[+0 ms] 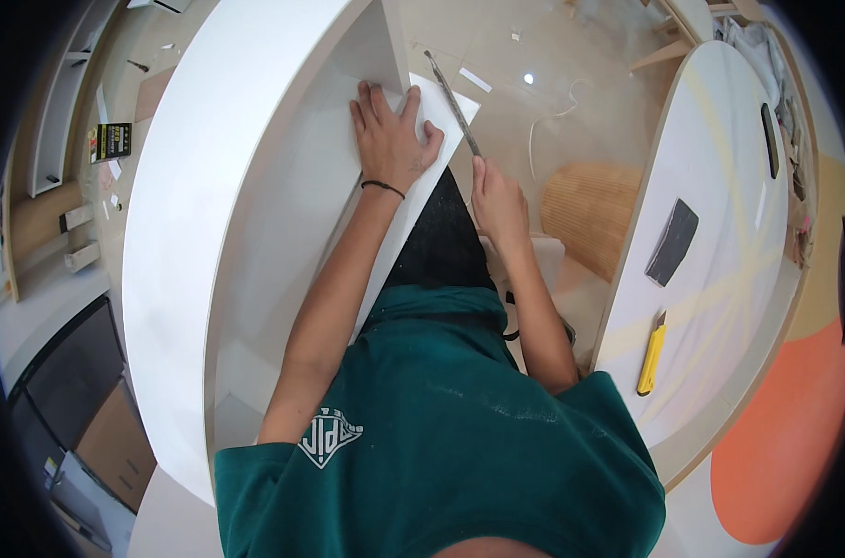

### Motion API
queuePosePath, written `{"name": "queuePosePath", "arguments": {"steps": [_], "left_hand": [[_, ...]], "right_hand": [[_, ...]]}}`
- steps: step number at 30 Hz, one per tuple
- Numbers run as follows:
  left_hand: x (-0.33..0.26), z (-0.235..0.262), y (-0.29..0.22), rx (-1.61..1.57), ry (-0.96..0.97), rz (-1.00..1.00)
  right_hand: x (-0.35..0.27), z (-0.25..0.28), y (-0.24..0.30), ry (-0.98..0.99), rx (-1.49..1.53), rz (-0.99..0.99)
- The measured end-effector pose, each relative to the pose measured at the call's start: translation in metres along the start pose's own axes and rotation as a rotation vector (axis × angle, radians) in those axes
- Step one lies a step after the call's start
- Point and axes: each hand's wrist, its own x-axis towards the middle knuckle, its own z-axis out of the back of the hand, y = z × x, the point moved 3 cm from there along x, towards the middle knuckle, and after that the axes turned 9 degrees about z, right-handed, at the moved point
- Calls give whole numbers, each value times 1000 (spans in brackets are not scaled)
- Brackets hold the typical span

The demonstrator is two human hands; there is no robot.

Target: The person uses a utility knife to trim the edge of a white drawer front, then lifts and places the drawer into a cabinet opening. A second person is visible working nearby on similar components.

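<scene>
Against the white cabinet [208,214], we press our left hand [390,139] flat and open on the white panel [441,112] to steady it, while our right hand [497,200] grips the metal file [452,100] laid along its edge.

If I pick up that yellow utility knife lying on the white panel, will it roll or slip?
The yellow utility knife looks flat-sided, so it probably won't roll. It seems slim and likely light. The white panel under it looks smooth, so a push may slide it easily.
</scene>
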Motion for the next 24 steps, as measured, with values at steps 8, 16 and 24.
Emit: {"name": "queuePosePath", "arguments": {"steps": [8,16,24], "left_hand": [[1,3,-2,62,22,12],[-5,6,-4,-179,223,-160],[0,23,-25,-125,419,-342]], "right_hand": [[-8,2,-4,23,49,-10],[-1,-10,-34,-200,722,-194],[52,-20,-31,-247,1025,-192]]}}
